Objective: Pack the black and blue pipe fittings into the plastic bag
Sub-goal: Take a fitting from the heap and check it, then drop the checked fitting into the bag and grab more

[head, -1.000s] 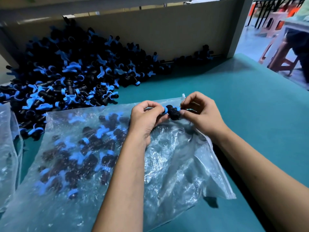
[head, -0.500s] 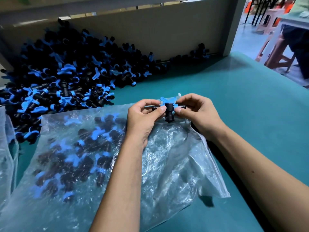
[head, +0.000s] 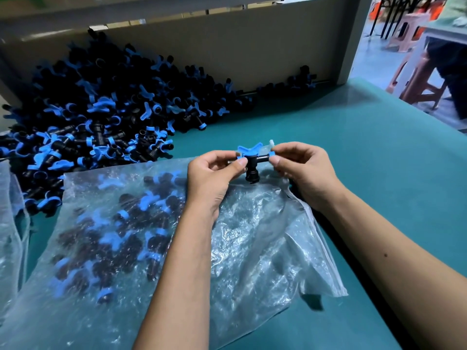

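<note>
Head view: both hands are working over the far edge of the plastic bag (head: 177,248), which is lying flat on the teal desk (head: 366,152). The left hand (head: 212,178) is pinching the left end of one black and blue pipe fitting (head: 252,162) between thumb and curled fingers; the right hand (head: 303,170) is pinching its right end the same way, at a blue collar. The fitting is being held level between the two hands, just above the bag's far edge, with its blue butterfly handle pointing away from the camera and its black stem pointing down toward the bag. The bag is holding a loose cluster of packed fittings (head: 118,231) in its left half, blurred through the crinkled film; its right half is lying flat and wrinkled, and both forearms are crossing above it. A large pile of fittings (head: 101,117) is sitting on the desk to the far left, banked against a beige back panel (head: 252,51), with a few strays trailing right along the panel's foot. The edge of a second clear bag (head: 10,223) is showing at the left border. Beyond the desk's right corner, pinkish stools (head: 414,79) are standing on the floor.
</note>
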`<control>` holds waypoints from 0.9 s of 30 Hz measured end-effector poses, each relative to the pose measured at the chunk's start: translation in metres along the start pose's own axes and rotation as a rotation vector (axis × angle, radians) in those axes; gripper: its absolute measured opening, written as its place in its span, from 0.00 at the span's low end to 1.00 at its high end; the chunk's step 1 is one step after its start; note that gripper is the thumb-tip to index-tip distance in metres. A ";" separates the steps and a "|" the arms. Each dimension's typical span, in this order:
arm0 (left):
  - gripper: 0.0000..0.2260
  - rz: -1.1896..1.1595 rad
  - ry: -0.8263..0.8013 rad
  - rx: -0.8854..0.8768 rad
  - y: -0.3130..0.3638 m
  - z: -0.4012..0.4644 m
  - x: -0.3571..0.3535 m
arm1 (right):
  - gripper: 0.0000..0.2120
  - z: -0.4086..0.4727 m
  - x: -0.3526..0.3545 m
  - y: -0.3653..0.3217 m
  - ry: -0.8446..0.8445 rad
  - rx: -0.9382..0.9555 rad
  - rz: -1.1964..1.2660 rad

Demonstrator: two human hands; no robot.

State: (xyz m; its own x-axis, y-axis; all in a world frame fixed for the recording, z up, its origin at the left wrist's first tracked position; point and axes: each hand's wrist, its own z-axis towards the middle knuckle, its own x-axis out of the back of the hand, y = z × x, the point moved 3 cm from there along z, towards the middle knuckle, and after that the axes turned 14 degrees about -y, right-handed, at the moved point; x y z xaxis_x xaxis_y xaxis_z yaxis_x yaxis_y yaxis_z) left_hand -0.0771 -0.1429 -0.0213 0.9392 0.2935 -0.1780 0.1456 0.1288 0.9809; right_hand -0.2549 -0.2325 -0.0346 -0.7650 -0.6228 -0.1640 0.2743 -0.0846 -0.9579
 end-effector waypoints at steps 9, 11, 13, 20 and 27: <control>0.07 0.119 -0.005 0.014 0.000 -0.001 -0.002 | 0.08 0.001 -0.007 -0.001 -0.128 0.004 -0.114; 0.08 0.067 0.036 -0.014 0.003 0.000 0.003 | 0.07 0.003 -0.001 0.001 -0.021 0.007 -0.068; 0.07 0.021 0.051 -0.042 0.006 0.000 0.005 | 0.07 0.004 0.003 0.002 0.060 0.010 -0.010; 0.08 0.033 0.154 -0.130 0.005 -0.001 -0.016 | 0.22 0.001 -0.006 0.001 -0.011 0.062 -0.311; 0.13 0.079 0.103 -0.204 0.005 -0.002 -0.041 | 0.07 0.001 -0.005 -0.001 0.017 0.084 -0.271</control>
State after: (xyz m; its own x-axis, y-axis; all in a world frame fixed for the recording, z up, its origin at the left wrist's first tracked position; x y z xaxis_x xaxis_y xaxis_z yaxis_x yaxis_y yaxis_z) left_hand -0.1159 -0.1522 -0.0097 0.9071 0.4038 -0.1189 -0.0025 0.2876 0.9578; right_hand -0.2506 -0.2306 -0.0328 -0.8267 -0.5554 0.0904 0.1055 -0.3107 -0.9446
